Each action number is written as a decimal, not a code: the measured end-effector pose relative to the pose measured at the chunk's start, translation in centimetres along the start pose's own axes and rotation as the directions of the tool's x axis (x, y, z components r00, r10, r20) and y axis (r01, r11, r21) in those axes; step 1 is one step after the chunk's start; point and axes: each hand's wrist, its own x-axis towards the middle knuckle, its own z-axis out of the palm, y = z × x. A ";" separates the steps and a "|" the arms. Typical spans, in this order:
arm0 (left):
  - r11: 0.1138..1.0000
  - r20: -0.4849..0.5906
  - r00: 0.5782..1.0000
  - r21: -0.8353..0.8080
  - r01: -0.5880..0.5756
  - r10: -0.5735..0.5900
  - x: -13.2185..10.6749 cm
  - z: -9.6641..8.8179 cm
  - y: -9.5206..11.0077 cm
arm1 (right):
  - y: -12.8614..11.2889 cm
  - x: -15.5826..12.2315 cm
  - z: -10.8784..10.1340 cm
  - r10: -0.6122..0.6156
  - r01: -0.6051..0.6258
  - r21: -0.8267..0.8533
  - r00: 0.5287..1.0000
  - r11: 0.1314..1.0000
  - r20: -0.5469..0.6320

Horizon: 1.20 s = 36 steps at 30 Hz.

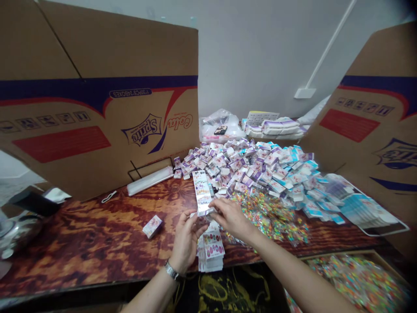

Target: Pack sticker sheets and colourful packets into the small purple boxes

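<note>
My left hand (187,237) and my right hand (230,215) both pinch the near end of a long clear packet of printed stickers (202,191), which points away from me over the table. Under the hands lies a stack of similar flat sticker cards (211,252) at the table's front edge. A single small folded box (152,226) lies to the left of my left hand. A watch is on my left wrist.
A large heap of small purple and blue boxes (260,169) covers the middle of the wooden table (87,243). Colourful loose packets (273,215) lie right of my hands. Tall cardboard sheets (97,108) stand left and right. A tray of colourful pieces (361,278) sits lower right.
</note>
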 end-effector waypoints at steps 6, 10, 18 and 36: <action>0.967 0.102 0.991 0.249 0.054 -0.081 -0.1 -0.6 -0.1 | 0.1 0.3 0.2 0.016 -0.012 -0.040 0.996 0.999 0.087; 0.605 0.368 0.922 0.709 -0.363 0.123 0.1 -1.9 0.0 | 0.4 0.6 -0.6 0.053 -0.057 0.022 0.990 0.998 0.128; -0.283 0.735 0.594 0.675 -0.681 0.326 0.8 -3.6 -2.2 | 1.7 0.2 1.5 0.183 -0.253 0.315 0.954 0.915 0.236; 0.155 0.558 0.783 0.778 -0.609 0.274 -0.5 -3.2 -1.6 | 1.5 -1.1 3.0 0.269 -0.437 0.777 0.898 0.453 0.348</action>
